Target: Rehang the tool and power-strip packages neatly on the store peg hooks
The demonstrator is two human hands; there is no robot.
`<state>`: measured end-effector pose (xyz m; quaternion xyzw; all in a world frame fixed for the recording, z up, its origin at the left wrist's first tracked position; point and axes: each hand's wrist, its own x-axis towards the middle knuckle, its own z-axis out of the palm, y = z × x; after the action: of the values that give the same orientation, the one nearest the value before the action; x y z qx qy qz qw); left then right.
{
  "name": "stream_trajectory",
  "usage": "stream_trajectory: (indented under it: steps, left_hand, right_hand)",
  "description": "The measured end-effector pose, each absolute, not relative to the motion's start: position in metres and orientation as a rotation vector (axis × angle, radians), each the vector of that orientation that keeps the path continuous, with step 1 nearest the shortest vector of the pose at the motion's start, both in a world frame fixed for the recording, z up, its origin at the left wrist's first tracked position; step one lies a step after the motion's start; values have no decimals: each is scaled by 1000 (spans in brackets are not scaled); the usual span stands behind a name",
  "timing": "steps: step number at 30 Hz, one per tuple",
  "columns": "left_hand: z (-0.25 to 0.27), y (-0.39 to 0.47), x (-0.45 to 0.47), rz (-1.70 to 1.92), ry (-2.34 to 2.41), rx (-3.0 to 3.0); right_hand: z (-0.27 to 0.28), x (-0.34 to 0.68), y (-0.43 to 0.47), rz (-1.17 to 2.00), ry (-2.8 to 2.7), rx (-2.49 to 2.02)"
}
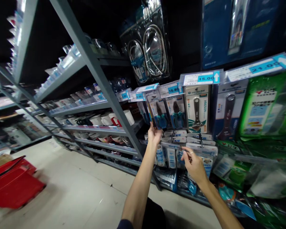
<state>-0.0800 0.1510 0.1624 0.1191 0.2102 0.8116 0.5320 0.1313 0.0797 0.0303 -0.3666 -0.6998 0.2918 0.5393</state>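
Observation:
My left hand (154,134) is raised to a hanging pack of pliers (160,111), its fingers closed on the lower left edge of the pack. A second pliers pack (176,111) hangs just to the right. Lower down, my right hand (193,163), with a ring on one finger, is in front of a row of hanging blister packs (171,156). Its index finger and thumb are a little apart, and nothing shows between them. Farther right hang a carded adjustable wrench (197,111) and a darker wrench pack (227,111).
Price tags (201,78) jut out above the packs. Coiled metal hoses (154,51) hang higher up. Green packs (259,108) fill the right side. A grey shelf post (97,73) stands left, beside shelves of mugs (106,120). A red basket (14,184) is on the floor.

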Motion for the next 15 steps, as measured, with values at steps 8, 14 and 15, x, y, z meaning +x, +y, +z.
stream_trajectory:
  steps: [8,14,15]
  left_hand:
    - [165,120,-81,1977,388,318]
    - [160,140,-101,1988,604,93]
    - [159,145,-105,1986,626,89]
  right_hand:
    - [29,130,79,617,-1734,-902]
    - [30,129,78,616,-1743,-928]
    - [30,129,78,622,-1744,-928]
